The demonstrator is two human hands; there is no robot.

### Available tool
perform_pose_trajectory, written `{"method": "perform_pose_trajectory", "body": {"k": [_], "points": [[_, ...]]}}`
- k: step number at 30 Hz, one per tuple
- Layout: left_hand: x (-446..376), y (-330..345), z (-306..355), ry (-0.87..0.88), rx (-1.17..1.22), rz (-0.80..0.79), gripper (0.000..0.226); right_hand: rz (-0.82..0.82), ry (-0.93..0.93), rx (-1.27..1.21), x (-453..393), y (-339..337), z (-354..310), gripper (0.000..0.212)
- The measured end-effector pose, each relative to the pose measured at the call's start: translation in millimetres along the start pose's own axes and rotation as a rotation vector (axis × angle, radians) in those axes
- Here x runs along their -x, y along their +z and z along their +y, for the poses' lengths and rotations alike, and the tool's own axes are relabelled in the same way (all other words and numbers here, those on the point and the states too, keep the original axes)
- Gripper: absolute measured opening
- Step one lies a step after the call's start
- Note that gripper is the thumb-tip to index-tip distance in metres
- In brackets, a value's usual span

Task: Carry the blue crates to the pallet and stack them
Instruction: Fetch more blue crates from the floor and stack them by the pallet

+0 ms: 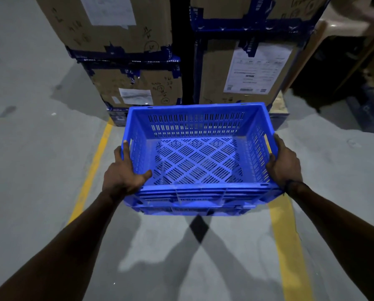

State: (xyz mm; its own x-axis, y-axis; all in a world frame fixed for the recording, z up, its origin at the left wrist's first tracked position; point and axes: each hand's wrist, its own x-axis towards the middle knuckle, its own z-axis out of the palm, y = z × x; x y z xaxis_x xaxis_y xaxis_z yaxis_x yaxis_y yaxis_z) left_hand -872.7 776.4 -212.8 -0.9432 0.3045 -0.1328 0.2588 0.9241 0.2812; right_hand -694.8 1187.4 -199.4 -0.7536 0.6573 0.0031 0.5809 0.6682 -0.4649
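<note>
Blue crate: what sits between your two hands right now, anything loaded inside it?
Only the blue crate spans between the left hand and right hand. The head view shows its slotted floor bare, nothing loaded.

A warehouse or storeroom is shown. Large cartons (125,29), sealed with blue tape (127,56) and marked with printed labels (256,68) and handwritten numbers, are stacked in tall columns. A grey concrete floor (29,148) is marked with yellow lines (92,168). The space is dimly lit.
</note>
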Motion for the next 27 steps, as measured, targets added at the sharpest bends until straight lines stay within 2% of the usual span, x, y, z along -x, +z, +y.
{"method": "perform_pose_trajectory", "body": {"k": [17,27], "points": [[-18,7,-10,-0.017,-0.031,0.069,0.111,0.073,-0.047,0.06,-14,10,5,0.074],[-21,4,-16,0.024,0.045,0.089,0.092,0.126,-0.092,0.075,-6,17,1,0.046]]}}
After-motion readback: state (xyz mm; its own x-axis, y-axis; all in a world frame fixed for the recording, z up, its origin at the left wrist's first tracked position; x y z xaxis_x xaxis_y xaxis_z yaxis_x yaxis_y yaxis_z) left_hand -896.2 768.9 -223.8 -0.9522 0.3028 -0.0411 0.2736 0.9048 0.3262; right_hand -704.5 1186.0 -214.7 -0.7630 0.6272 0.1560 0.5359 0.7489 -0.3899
